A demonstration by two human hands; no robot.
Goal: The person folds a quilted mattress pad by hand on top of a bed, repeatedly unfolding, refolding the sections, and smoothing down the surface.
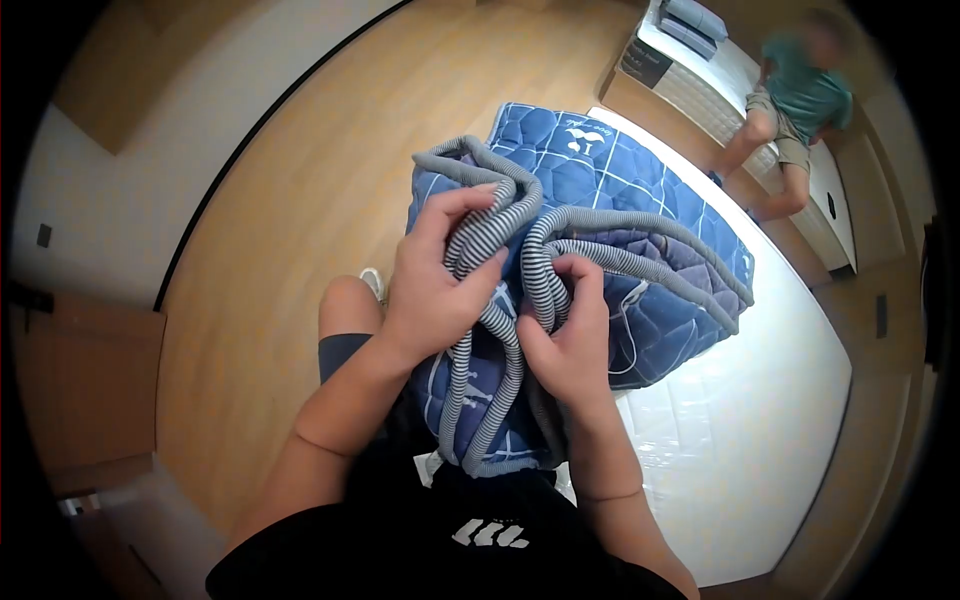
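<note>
A blue quilted mattress pad [600,175] with white lines, grey edging and black-and-white striped piping lies bunched up in front of me, partly on the white mattress. My left hand [432,280] is closed on a folded stretch of the striped edge, thumb and fingers pinching it. Just to the right, my right hand [572,345] grips another fold of the same edging. Between the hands the pad's edges hang in loops toward my lap. A thin white cord or strap [628,325] dangles from the pad beside my right hand.
The white mattress [740,430] extends to the right, with clear plastic on part of it. At the upper right a person in a green shirt [808,90] sits on a second bed [690,85] with folded grey bedding [690,30]. Wooden flooring [270,230] spreads left, with a brown cabinet [90,390].
</note>
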